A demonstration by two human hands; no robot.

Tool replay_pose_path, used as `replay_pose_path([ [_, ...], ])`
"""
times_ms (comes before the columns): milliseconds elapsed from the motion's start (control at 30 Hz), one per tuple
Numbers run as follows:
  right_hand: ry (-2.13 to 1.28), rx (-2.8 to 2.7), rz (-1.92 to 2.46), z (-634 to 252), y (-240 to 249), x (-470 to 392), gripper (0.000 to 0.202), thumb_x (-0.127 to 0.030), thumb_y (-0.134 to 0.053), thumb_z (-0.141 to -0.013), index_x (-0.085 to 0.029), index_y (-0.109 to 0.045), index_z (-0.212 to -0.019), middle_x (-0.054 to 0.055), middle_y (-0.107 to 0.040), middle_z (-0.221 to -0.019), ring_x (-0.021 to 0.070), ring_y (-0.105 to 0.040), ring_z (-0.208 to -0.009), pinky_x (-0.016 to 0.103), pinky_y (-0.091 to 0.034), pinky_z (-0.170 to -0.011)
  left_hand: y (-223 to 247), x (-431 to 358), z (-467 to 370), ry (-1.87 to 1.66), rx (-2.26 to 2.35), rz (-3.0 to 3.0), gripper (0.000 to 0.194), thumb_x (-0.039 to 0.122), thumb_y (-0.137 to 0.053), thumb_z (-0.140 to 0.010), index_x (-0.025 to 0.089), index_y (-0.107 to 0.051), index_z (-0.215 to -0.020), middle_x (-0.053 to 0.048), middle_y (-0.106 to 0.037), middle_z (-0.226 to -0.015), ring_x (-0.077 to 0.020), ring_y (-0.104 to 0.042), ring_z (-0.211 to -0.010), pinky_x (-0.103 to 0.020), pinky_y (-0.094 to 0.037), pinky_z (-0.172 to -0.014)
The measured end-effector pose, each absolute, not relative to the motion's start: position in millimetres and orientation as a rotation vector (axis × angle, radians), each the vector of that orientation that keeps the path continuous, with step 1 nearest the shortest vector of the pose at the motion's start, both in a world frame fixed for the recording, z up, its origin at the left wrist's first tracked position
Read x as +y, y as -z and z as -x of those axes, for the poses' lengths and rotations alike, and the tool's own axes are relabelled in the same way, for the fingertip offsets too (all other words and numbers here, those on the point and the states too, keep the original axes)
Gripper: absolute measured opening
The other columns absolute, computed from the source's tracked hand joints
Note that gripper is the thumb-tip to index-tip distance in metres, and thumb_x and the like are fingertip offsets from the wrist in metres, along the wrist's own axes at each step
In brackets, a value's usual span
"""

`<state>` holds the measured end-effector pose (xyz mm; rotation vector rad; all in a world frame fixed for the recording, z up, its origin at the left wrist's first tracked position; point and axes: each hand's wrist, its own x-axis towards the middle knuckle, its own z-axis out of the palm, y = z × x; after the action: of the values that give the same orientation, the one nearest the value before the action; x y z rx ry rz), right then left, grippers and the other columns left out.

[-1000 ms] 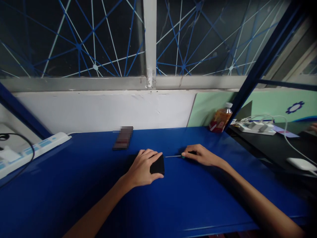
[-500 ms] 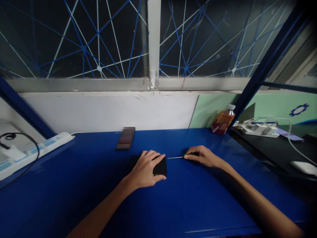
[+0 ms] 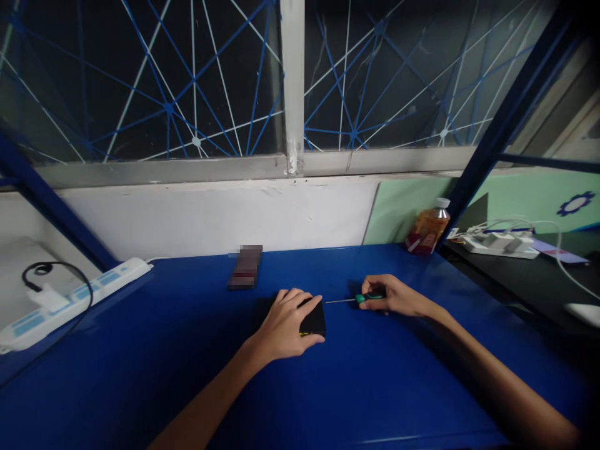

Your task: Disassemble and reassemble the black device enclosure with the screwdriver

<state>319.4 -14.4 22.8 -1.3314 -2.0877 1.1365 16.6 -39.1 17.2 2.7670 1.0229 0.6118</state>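
Indoors, my left hand [image 3: 287,320] clamps a black box [image 3: 314,320]; toward three o'clock, my right hand [image 3: 392,295] pinches a green-handled screwdriver [image 3: 360,299] that could skid if pushed askew.

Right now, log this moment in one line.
left hand: holding black box | right hand: holding green-handled screwdriver | tip: by box's right edge, contact unclear

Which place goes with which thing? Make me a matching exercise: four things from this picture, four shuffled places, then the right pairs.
Things
1. black box
2. screwdriver
3. white-capped bottle
4. power strip with blue sections

Places
A. in front of the green panel
B. at the far left of the picture
C. in the right hand
D. under the left hand

Pairs: 1-D, 2-C, 3-A, 4-B
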Motion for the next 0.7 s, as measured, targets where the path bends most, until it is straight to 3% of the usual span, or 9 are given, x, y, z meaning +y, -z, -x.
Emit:
replay_pose_path([
  [133, -0.848, -2.25, 1.392, -320.7, -24.8, -14.2, 0.035, -0.054, -0.059, -0.079, -0.019, -0.066, -0.083, -0.001, -0.059, -0.063, 0.0107, -0.047, -0.053, 0.024, -0.033, -0.05, -16.5, -39.2, -16.4, -0.609, 1.017, -2.765, 0.071, 0.052, -0.069, -0.074, 0.022, -0.044, -0.133, -0.011, -0.057, -0.122, -0.0283, -0.047, -0.111, -0.046, -0.036, -0.091],
  [267, -0.814, -2.294, 1.341, -316.7, -27.0, -15.9, 0.04, -0.054, -0.049, -0.086, -0.019, -0.066, -0.076, 0.0, -0.06, -0.066, 0.0117, -0.048, -0.057, 0.024, -0.034, -0.052, -15.4, -38.1, -15.8, -0.609, 1.02, -2.762, 0.072, 0.053, -0.067, -0.075, 0.022, -0.042, -0.135, -0.011, -0.057, -0.123, -0.0282, -0.047, -0.111, -0.045, -0.036, -0.091],
  [467, -1.015, -2.155, 1.24, -314.6, -23.6, -17.2, 0.038, -0.047, -0.07, -0.071, -0.019, -0.054, -0.09, 0.0, -0.061, -0.077, 0.0123, -0.052, -0.064, 0.024, -0.041, -0.058, -15.8, -37.5, -16.0, -0.601, 1.024, -2.767, 0.072, 0.054, -0.066, -0.075, 0.024, -0.042, -0.135, -0.01, -0.057, -0.123, -0.0298, -0.048, -0.11, -0.047, -0.036, -0.091],
  [567, -1.097, -2.084, 1.266, -317.1, -20.0, -16.1, 0.038, -0.047, -0.071, -0.07, -0.018, -0.051, -0.086, 0.001, -0.062, -0.077, 0.0103, -0.051, -0.057, 0.024, -0.041, -0.052, -17.2, -38.0, -16.4, -0.594, 1.028, -2.763, 0.072, 0.052, -0.067, -0.074, 0.023, -0.042, -0.135, -0.01, -0.057, -0.122, -0.0289, -0.049, -0.108, -0.046, -0.037, -0.089],
  [700, -1.05, -2.146, 1.337, -320.3, -20.5, -13.6, 0.039, -0.054, -0.065, -0.074, -0.017, -0.06, -0.085, 0.0, -0.06, -0.068, 0.0099, -0.048, -0.05, 0.023, -0.039, -0.048, -17.4, -37.7, -16.3, -0.593, 1.029, -2.764, 0.073, 0.054, -0.066, -0.075, 0.022, -0.041, -0.136, -0.01, -0.057, -0.122, -0.0283, -0.049, -0.109, -0.046, -0.037, -0.09],
])
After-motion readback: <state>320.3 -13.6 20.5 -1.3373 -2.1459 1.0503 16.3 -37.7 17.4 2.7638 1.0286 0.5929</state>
